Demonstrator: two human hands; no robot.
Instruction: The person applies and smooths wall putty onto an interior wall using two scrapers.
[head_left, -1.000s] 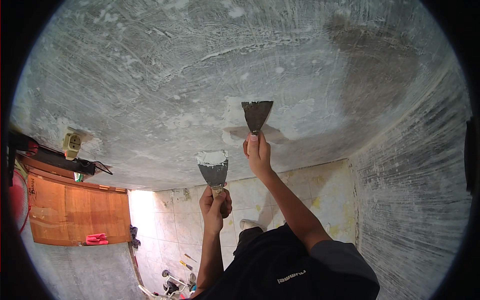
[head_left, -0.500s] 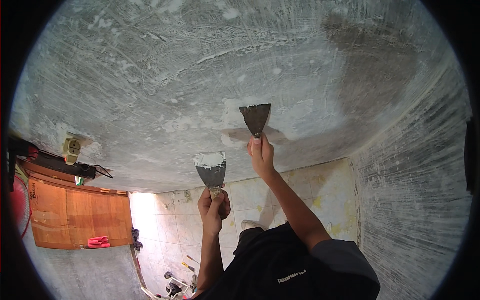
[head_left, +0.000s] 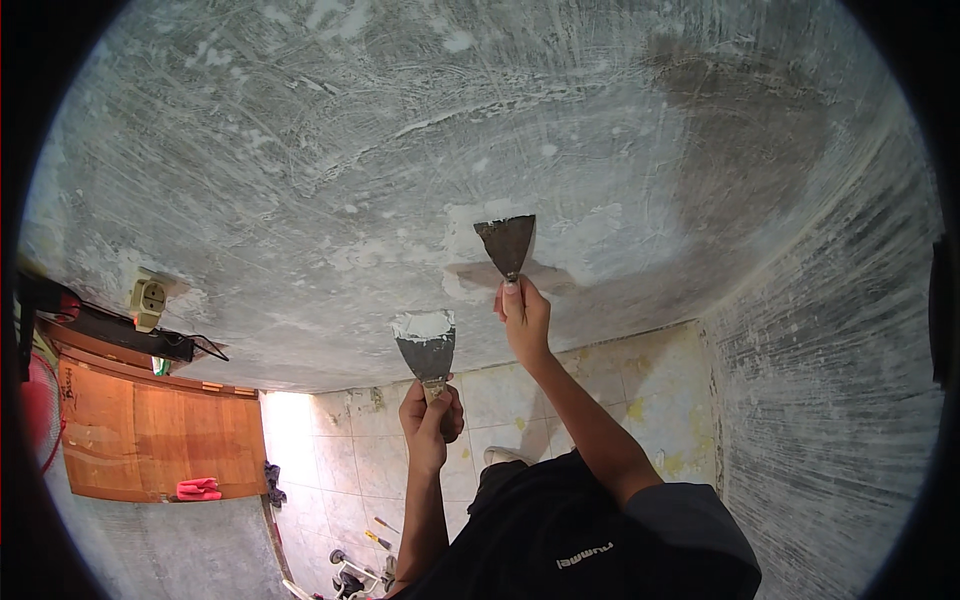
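Note:
My right hand grips a dark putty knife by its handle. The blade lies on or just over a pale patch of filler on the mottled grey wall; exact contact is hard to tell. Lower and to the left, my left hand is closed round the handle of a second, wider putty knife, whose blade carries white paste along its upper edge.
A power socket, dark ledge with cables, wooden cabinet with pink cloth, and red fan are left. A side wall is right. Below, the tiled floor holds tools and white-framed wheeled gear.
My right hand and its putty knife have moved slightly downward and left in the view, and my left hand with its knife sits slightly lower. Both grips are unchanged.

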